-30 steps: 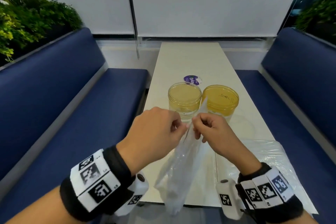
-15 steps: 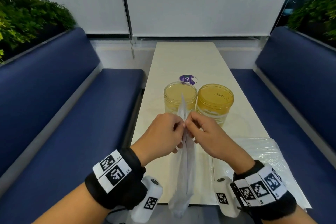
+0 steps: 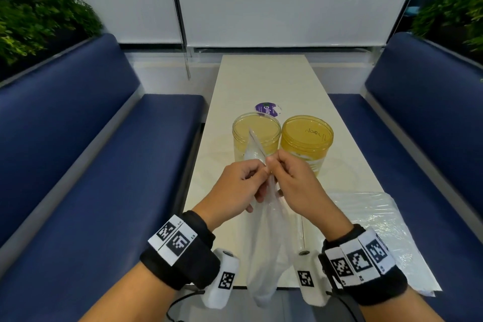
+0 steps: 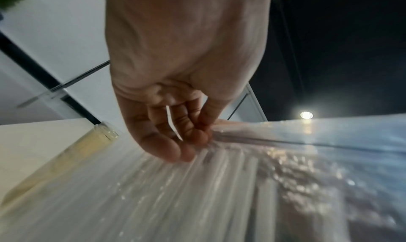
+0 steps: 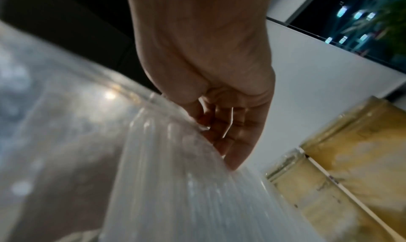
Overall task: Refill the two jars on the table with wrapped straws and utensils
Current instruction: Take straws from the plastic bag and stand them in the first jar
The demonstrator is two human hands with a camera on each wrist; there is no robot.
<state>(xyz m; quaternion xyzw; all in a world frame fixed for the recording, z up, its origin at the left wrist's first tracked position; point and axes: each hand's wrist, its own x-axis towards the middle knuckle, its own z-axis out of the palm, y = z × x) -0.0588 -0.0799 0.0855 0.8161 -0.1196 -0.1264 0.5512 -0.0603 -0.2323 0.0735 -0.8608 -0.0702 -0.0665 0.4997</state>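
Note:
Two yellow-tinted clear jars stand side by side on the long cream table (image 3: 266, 81): the left jar (image 3: 257, 133) and the right jar (image 3: 307, 138), which bears handwriting. In front of them both hands hold up a clear plastic bag of wrapped white straws (image 3: 264, 248). My left hand (image 3: 243, 185) and my right hand (image 3: 292, 183) pinch the bag's top, thumbs close together. The bag hangs down past the table's near edge. In the left wrist view the straws (image 4: 219, 185) show through the film under my fingers (image 4: 175, 150). The right wrist view shows the bag (image 5: 175, 176) and both jars (image 5: 351, 159).
A second clear plastic bag (image 3: 379, 232) lies flat on the table's near right corner. A purple round sticker (image 3: 266, 108) sits behind the jars. Blue bench seats (image 3: 91, 165) flank the table on both sides. Green plants (image 3: 31, 15) stand behind the backrests.
Both hands have drawn closer together at the bag's top. The bag's free tip has swung from leaning right to pointing up in front of the left jar.

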